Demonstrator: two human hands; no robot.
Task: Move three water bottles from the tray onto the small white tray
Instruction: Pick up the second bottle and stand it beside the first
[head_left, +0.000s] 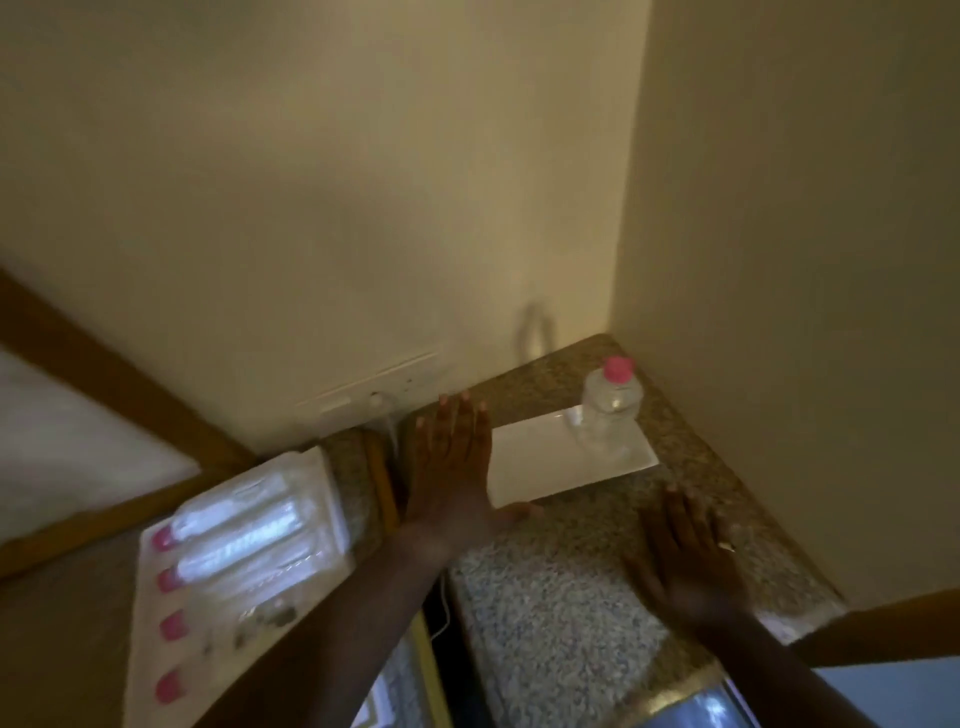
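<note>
While one water bottle (609, 402) stood upright on the small white tray (540, 462) in the bench (545, 587) corner, four pink-capped bottles (234, 540) lay on the tray (150, 649) at my left. My left hand (451, 467) and right hand (685, 551) hovered flat, each grip apart and empty. A wall socket (374, 397) sat behind.

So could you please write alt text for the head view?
One pink-capped water bottle stands on the small white tray; four lie on the tray at left. Left hand and right hand are open, empty.
</note>
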